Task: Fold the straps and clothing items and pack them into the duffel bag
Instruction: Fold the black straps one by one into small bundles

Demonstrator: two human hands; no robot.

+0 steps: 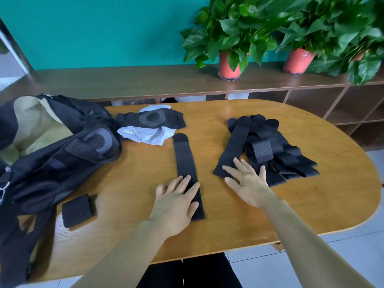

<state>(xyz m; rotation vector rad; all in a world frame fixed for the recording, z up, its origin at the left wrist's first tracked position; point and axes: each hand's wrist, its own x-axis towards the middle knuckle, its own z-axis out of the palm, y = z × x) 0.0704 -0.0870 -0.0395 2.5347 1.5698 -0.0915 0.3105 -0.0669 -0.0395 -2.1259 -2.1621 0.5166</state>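
black strap flat, duffel bag open

We see a wooden desk, 2 potted plants w/ red pots on a low shelf unit, teal wall behind, pale tiled floor.

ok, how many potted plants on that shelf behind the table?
2 pots clearly show: one red pot near the shelf's middle, another red pot to its right. A reddish patch at the far right edge, behind leaves, may be a third; cannot tell.
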